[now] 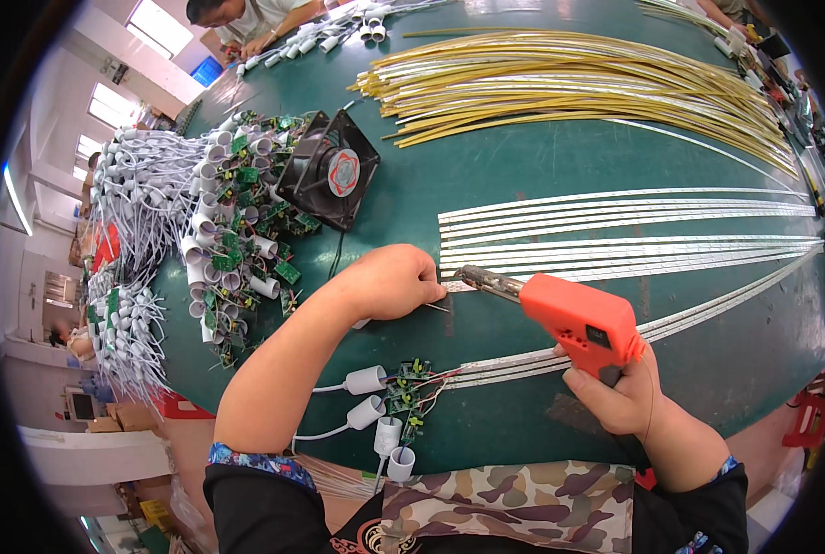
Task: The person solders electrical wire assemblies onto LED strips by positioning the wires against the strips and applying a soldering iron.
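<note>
My right hand point(629, 392) grips a red soldering gun point(578, 314) by its handle. The metal tip points left and sits at or just above the left end of the nearest silver strip point(457, 286) in the row; whether it touches I cannot tell. My left hand point(394, 282) is closed at that same end, thumb and finger pinched together beside a thin wire; what they hold is too small to make out. Nearer to me, small green circuit boards point(412, 397) are wired to silver strips point(514, 367) and lie beside white lamp sockets point(366, 379).
A black square fan point(331, 171) stands beyond my left hand. Left of it are piled sockets with circuit boards point(237, 240) and bundled white cables point(144, 185). A large bundle of yellow-backed strips point(569, 83) lies at the far side. Another person point(255, 23) works across the green table point(431, 175).
</note>
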Available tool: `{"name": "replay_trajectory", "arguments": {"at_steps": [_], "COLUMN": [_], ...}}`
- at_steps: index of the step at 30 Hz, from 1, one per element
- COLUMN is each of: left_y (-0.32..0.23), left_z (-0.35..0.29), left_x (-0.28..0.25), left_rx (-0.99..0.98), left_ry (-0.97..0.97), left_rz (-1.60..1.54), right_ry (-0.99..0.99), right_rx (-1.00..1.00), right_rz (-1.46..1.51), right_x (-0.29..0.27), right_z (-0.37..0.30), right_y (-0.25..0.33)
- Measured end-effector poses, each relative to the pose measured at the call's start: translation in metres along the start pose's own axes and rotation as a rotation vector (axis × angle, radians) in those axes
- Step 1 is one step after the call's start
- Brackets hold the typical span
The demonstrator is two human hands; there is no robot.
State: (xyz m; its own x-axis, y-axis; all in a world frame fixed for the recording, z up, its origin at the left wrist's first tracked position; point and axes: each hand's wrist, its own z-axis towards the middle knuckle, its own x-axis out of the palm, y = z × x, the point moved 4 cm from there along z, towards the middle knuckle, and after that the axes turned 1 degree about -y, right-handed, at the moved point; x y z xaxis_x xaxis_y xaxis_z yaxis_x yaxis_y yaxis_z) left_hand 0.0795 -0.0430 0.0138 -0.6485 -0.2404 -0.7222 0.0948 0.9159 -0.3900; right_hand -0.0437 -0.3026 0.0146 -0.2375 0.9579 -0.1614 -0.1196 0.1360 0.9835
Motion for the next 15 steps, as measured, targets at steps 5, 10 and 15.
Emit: {"name": "replay_trajectory", "arguments": {"at_steps": [5,10,15], "left_y": [-0.0024,0.0036,0.0055], "left_z": [-0.0037,-0.0071,-0.0079], "left_x": [-0.0013,0.0006,0.0004], "left_rx": [-0.025,-0.026,-0.023], "left_ry": [0.017,0.029,0.053], "left_rz": [-0.018,-0.039,-0.056], "right_ry": [0.026,0.030,0.040], "right_rx": [-0.046,-0.032,-0.025], "right_rz": [-0.035,-0.022,-0.026], "right_x": [-0.0015,-0.0004,0.0000], "right_z": [-0.0002,0.0003,-0.0001], "right_y": [0.0003,0.0045,0.0023]}}
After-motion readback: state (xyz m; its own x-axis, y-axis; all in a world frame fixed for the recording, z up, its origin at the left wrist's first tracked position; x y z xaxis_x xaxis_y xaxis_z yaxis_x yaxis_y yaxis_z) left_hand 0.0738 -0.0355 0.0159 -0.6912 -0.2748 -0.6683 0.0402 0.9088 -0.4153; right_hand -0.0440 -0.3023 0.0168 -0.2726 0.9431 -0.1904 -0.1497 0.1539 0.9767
